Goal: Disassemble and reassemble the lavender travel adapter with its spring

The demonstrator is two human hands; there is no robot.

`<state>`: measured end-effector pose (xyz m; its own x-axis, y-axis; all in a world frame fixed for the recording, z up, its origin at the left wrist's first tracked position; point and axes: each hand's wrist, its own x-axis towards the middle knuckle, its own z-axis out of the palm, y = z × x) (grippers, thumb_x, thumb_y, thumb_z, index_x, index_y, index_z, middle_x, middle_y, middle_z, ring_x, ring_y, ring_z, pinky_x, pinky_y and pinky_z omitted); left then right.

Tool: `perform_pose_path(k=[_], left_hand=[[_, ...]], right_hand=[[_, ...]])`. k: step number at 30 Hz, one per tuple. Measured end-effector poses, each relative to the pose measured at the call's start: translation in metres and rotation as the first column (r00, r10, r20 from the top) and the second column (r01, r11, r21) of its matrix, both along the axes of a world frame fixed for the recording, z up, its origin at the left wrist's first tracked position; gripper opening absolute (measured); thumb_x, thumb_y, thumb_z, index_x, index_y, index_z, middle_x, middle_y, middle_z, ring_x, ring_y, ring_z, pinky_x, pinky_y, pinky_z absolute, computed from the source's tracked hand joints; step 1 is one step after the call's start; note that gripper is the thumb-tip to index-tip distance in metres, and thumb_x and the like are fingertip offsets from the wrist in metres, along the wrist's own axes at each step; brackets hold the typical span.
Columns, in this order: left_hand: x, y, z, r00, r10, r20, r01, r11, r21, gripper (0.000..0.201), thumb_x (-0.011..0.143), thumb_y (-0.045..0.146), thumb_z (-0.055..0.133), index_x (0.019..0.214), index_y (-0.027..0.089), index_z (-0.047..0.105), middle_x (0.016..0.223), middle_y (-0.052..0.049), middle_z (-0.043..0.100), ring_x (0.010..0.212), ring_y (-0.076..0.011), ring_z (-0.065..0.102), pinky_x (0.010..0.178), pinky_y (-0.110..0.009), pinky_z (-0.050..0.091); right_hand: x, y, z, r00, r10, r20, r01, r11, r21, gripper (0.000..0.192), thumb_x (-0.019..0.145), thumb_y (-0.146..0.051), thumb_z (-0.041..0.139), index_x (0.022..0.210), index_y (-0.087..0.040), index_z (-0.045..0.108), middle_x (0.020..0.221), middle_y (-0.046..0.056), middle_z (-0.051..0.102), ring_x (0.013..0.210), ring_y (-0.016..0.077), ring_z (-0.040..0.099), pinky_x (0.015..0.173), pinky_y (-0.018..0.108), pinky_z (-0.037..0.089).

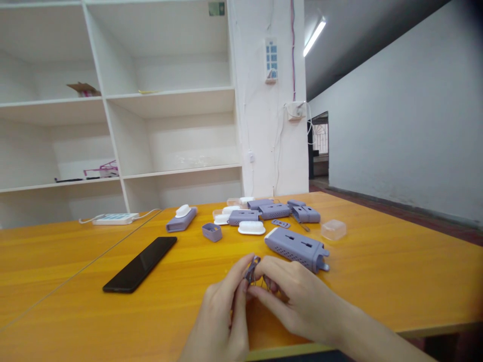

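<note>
Just above the table's front edge, my left hand (225, 304) pinches a small purple plastic piece (252, 269) between thumb and fingers. My right hand (296, 289) meets it from the other side, its fingers closed on the same piece. Thin metal wire bits show under the piece, but the fingers hide most of it. Right behind my hands lies a long purple plastic case (296, 247) with slots, small holes and prongs at its right end. A short purple sleeve (212, 232) and a white oval cap (251, 228) are farther back.
Several purple cases (274, 210) and white caps cluster at the back of the orange table (377, 271). A clear plastic box (333, 230) stands right of them. Left are a black phone (141, 264), a purple case (181, 221) with a white cap on top, and a power strip (115, 219).
</note>
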<state>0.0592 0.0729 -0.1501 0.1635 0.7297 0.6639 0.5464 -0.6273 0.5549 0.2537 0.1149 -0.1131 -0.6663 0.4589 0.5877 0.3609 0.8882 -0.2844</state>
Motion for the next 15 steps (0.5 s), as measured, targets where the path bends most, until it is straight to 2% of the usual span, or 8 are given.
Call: perform_pose_path(k=[5, 9, 15], left_hand=[[-0.0012, -0.0006, 0.0001, 1.000, -0.017, -0.014, 0.017, 1.000, 0.022, 0.048, 0.104, 0.021, 0.045, 0.149, 0.036, 0.046, 0.141, -0.001, 0.067, 0.118, -0.0191, 0.070, 0.100, -0.030, 0.058], [-0.0038, -0.0010, 0.0006, 0.999, -0.049, -0.022, 0.049, 0.999, -0.011, 0.049, 0.104, 0.019, 0.044, 0.151, 0.032, 0.044, 0.144, -0.004, 0.064, 0.123, -0.0219, 0.067, 0.104, -0.034, 0.057], [-0.0032, -0.0050, 0.0047, 0.999, -0.028, -0.041, 0.028, 1.000, -0.002, 0.048, 0.104, 0.020, 0.044, 0.150, 0.035, 0.045, 0.142, -0.001, 0.065, 0.122, -0.0196, 0.067, 0.103, -0.032, 0.057]], right_hand=[[-0.0002, 0.0000, 0.0015, 1.000, 0.000, -0.002, 0.000, 0.998, -0.063, 0.002, 0.100, -0.021, 0.058, 0.100, -0.020, 0.060, 0.083, -0.002, 0.061, 0.070, 0.0143, 0.055, 0.066, 0.028, 0.039], [-0.0003, 0.0005, 0.0014, 1.000, 0.009, 0.006, -0.008, 0.994, -0.110, 0.003, 0.101, -0.022, 0.057, 0.101, -0.021, 0.060, 0.087, -0.002, 0.063, 0.074, 0.0145, 0.057, 0.068, 0.028, 0.040], [-0.0013, 0.0003, -0.0003, 1.000, -0.018, -0.005, 0.018, 0.997, -0.081, 0.005, 0.102, -0.023, 0.055, 0.100, -0.021, 0.060, 0.091, -0.001, 0.065, 0.078, 0.0156, 0.058, 0.071, 0.029, 0.040]])
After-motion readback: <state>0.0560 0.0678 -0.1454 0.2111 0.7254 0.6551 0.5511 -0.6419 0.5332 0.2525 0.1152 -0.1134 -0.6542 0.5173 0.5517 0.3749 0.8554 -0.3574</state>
